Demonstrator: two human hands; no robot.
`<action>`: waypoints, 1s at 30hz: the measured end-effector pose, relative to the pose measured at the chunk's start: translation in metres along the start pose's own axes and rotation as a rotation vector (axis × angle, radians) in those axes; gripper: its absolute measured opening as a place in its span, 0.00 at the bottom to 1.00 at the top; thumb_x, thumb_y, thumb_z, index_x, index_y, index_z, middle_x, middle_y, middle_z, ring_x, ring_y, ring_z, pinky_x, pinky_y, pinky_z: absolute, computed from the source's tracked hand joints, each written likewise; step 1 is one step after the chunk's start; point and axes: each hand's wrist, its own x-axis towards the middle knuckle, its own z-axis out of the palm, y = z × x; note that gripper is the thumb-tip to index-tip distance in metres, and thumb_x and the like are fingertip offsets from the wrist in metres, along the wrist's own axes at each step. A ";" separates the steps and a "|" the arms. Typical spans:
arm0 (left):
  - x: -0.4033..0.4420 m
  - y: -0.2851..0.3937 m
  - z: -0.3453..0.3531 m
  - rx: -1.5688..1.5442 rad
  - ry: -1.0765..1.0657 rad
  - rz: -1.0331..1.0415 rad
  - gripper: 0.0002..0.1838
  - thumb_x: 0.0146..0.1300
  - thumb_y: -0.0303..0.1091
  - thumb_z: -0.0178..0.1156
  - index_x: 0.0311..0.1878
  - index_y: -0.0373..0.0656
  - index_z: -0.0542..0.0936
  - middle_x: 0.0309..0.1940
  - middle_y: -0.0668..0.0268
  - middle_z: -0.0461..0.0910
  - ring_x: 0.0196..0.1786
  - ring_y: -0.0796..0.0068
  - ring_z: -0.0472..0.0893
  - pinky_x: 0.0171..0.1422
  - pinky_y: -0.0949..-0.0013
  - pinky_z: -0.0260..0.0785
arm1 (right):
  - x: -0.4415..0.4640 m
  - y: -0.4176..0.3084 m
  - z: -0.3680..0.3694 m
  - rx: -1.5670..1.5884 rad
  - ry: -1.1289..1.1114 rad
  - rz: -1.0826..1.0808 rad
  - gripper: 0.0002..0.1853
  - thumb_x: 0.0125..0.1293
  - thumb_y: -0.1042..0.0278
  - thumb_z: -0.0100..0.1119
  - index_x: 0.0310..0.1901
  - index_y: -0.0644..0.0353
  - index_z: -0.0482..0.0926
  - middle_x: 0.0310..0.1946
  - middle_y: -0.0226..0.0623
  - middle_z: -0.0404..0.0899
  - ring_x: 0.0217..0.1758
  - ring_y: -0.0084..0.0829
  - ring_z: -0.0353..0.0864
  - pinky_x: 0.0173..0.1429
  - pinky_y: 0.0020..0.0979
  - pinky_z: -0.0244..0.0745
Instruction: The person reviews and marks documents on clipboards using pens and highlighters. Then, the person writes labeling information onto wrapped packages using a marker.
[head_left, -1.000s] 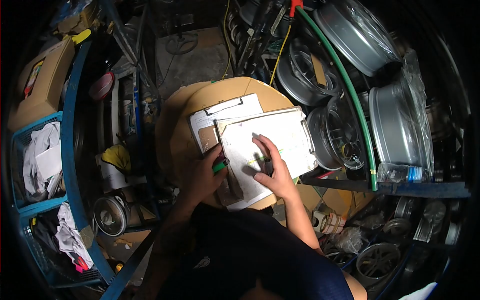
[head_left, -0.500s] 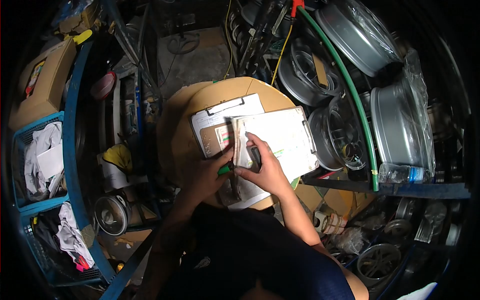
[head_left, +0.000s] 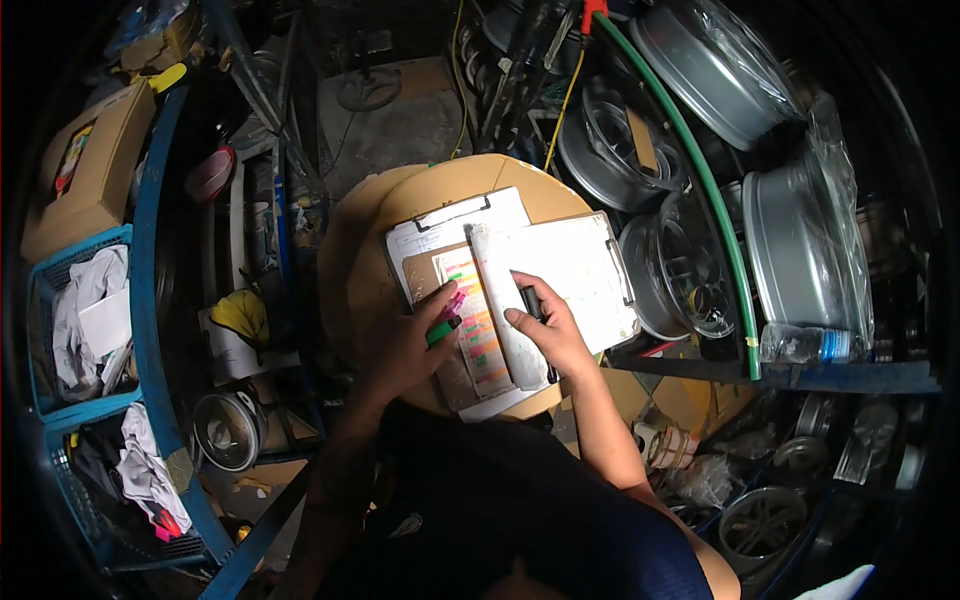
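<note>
1. Your left grip [head_left: 410, 345] clasps green marker [head_left: 438, 332], pink marker [head_left: 455, 302].
2. Your right grip [head_left: 557, 338] clasps black marker [head_left: 530, 300], touching curled pages [head_left: 510, 360].
3. Clipboard [head_left: 619, 268] overlaps worktop's [head_left: 358, 260] right edge.
4. Blue basket [head_left: 80, 256] contains white cloth [head_left: 82, 308].

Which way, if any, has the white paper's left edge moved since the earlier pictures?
Yes: the white paper has its left edge curled rightward, nearer the right-hand clip.

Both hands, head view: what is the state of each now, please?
Left hand: closed, holding green marker and pink marker.
Right hand: partly closed, holding black marker and curled pages.
</note>
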 end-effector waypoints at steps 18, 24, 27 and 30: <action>-0.004 0.018 0.005 0.140 0.016 -0.004 0.33 0.64 0.37 0.69 0.73 0.51 0.75 0.55 0.58 0.87 0.50 0.51 0.88 0.55 0.53 0.81 | -0.002 0.003 -0.002 0.054 0.010 0.017 0.29 0.72 0.77 0.62 0.73 0.67 0.70 0.62 0.36 0.80 0.64 0.24 0.78 0.69 0.29 0.72; -0.004 0.008 0.011 0.071 0.069 0.064 0.30 0.64 0.37 0.69 0.70 0.50 0.78 0.52 0.56 0.88 0.49 0.50 0.88 0.54 0.53 0.81 | 0.000 0.002 -0.002 0.040 0.004 0.042 0.28 0.72 0.77 0.62 0.73 0.67 0.70 0.59 0.34 0.82 0.60 0.22 0.78 0.67 0.27 0.73; -0.004 0.006 0.010 0.053 0.076 0.061 0.29 0.63 0.39 0.70 0.69 0.50 0.79 0.50 0.54 0.88 0.49 0.50 0.88 0.53 0.54 0.82 | 0.000 0.004 -0.003 0.021 0.005 0.041 0.28 0.72 0.77 0.62 0.73 0.67 0.70 0.56 0.33 0.83 0.57 0.20 0.79 0.65 0.26 0.73; -0.004 0.001 0.013 0.033 0.079 0.051 0.29 0.64 0.40 0.70 0.69 0.49 0.79 0.48 0.53 0.88 0.48 0.51 0.89 0.52 0.54 0.82 | 0.001 0.003 -0.002 0.030 -0.001 0.037 0.28 0.72 0.76 0.63 0.72 0.67 0.71 0.55 0.32 0.83 0.55 0.19 0.79 0.63 0.25 0.74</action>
